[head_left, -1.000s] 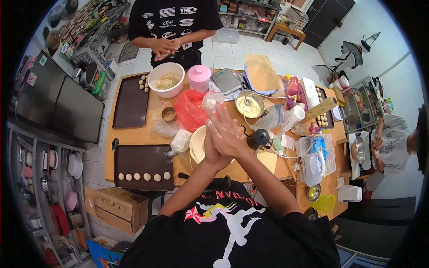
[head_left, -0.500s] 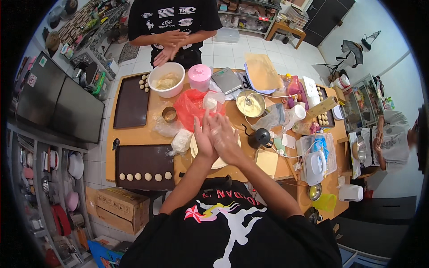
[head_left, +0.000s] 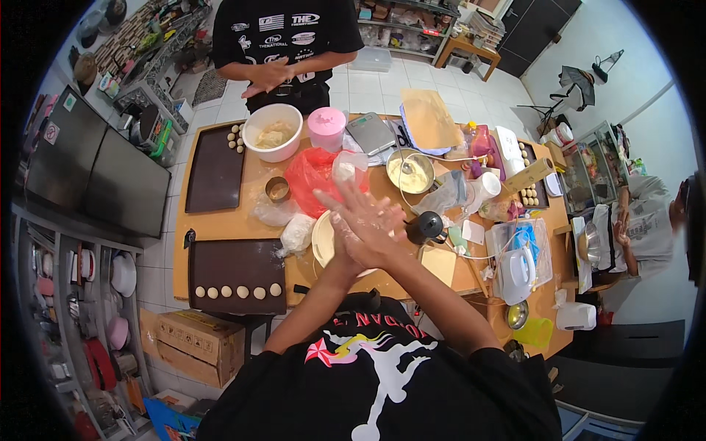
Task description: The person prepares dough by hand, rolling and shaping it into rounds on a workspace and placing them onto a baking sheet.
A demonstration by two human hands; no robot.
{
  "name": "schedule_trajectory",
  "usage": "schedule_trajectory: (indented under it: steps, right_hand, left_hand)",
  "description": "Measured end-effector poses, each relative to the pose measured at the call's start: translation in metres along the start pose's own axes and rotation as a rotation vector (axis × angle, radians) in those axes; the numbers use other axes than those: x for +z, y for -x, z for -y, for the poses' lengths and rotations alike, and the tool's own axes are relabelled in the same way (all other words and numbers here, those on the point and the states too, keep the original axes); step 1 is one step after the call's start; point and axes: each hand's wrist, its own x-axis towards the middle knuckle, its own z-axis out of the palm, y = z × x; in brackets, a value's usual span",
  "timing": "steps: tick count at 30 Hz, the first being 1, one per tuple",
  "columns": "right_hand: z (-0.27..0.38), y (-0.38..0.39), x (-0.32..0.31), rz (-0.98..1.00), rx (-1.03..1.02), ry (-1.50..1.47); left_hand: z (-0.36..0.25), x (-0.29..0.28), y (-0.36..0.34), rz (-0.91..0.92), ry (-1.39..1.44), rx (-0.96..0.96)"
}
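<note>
My right hand (head_left: 364, 228) lies crosswise over my left hand (head_left: 344, 250), palms pressed together and both sets of fingers stretched out, dusted white; anything between the palms is hidden. Beneath them is a round cream container (head_left: 321, 239), mostly covered by my hands. A crumpled red plastic bag (head_left: 301, 176) lies just beyond, and a white powdery bag (head_left: 296, 234) sits to their left. On the near-left dark tray (head_left: 232, 261) is a row of several small pale dough balls (head_left: 243, 291). A black kettle (head_left: 425, 228) stands to the right of my hands.
Two more trays (head_left: 209, 176) (head_left: 541, 191) hold dough balls. A white bowl (head_left: 272, 110), pink container (head_left: 326, 125), steel bowl (head_left: 412, 158) and cluttered plastic boxes (head_left: 518, 272) share the table. One person (head_left: 268, 73) stands opposite, hands together; another (head_left: 647, 220) is at the right.
My hands have rubbed against each other, shifting from upright palms to crossed, right over left with fingers angled outward. The person opposite has also moved their hands against each other.
</note>
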Motion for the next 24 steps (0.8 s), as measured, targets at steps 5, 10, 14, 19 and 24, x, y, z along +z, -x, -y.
schedule_trajectory:
  steps: [5, 10, 14, 19, 24]
  right_hand:
    - [-0.016, -0.002, -0.047, -0.178, -0.042, -0.366]
    - [-0.020, 0.000, -0.012, -0.104, -0.037, 0.328]
    - [0.002, 0.025, 0.011, 0.060, -0.203, 0.257]
    - [-0.024, 0.019, -0.005, -0.064, 0.029, 0.443]
    - [-0.006, 0.025, 0.008, 0.007, -0.145, 0.275]
  left_hand:
    - [-0.022, 0.023, 0.000, -0.301, -0.062, 0.037]
    - [-0.002, 0.013, -0.006, -0.268, -0.171, 0.010]
    - [-0.012, -0.010, -0.001, 0.038, -0.125, -0.035]
    - [0.007, 0.014, 0.010, -0.284, -0.262, -0.097]
    - [0.015, -0.024, 0.001, -0.152, -0.377, -0.004]
